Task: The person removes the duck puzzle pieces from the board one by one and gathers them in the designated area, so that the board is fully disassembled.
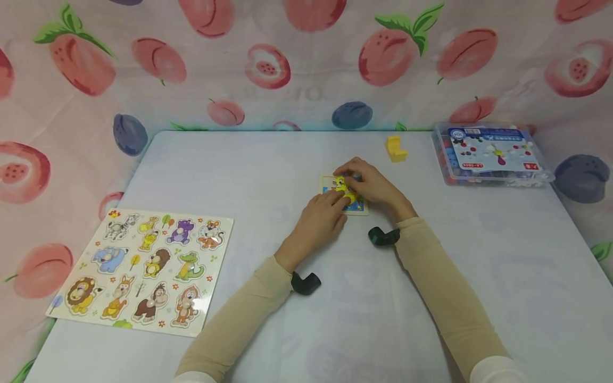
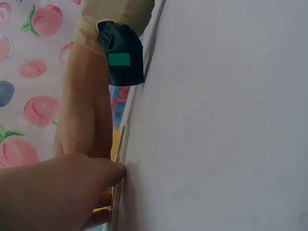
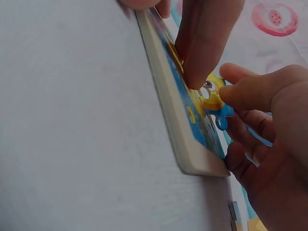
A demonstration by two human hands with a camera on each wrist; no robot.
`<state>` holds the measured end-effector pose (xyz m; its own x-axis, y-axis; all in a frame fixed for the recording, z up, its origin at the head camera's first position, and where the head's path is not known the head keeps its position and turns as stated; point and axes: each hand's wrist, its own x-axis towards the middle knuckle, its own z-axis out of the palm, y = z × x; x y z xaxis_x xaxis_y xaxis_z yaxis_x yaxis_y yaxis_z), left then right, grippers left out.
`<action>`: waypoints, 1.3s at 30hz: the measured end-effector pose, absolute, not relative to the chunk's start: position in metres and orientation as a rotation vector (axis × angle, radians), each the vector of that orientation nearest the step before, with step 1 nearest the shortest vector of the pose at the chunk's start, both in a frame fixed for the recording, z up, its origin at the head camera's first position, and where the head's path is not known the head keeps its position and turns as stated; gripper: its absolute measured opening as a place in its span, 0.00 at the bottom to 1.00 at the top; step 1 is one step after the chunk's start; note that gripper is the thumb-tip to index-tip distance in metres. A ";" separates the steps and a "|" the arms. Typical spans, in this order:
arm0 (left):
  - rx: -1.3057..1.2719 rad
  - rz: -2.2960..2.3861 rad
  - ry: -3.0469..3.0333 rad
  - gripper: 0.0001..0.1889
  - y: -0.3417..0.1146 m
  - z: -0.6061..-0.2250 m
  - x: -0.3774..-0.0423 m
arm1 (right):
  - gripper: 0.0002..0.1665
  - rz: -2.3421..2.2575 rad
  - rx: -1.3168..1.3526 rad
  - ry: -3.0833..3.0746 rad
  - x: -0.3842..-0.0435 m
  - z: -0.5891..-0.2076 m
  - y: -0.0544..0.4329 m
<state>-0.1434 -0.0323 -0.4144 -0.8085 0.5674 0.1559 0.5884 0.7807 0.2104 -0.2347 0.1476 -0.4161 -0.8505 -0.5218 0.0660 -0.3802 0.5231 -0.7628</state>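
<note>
A small jigsaw board with a pale rim and a blue and yellow picture lies on the table beneath both hands. My right hand pinches a jigsaw piece, yellow and blue with a printed eye, tilted up at the board's surface. From the near left, my left hand rests its extended fingers on the picture, close beside that piece. In the left wrist view, the left thumb lies along the board's edge. Hands cover part of the picture.
An animal peg puzzle board lies at the left. A yellow L-shaped block stands behind the hands, and a clear plastic box of coloured parts sits at the back right. Dark wrist cameras stick out from both sleeves. Fruit-print cloth hangs behind.
</note>
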 end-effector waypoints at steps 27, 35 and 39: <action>-0.872 -0.449 -2.849 0.17 -0.030 -0.418 -0.145 | 0.12 -1.293 -0.578 2.636 -0.234 -0.401 0.177; -0.861 -0.471 -2.845 0.17 -0.030 -0.421 -0.145 | 0.14 -1.233 -0.527 2.673 -0.233 -0.399 0.205; -0.850 -0.482 -2.851 0.17 -0.030 -0.421 -0.145 | 0.14 -1.151 -0.484 2.694 -0.234 -0.400 0.217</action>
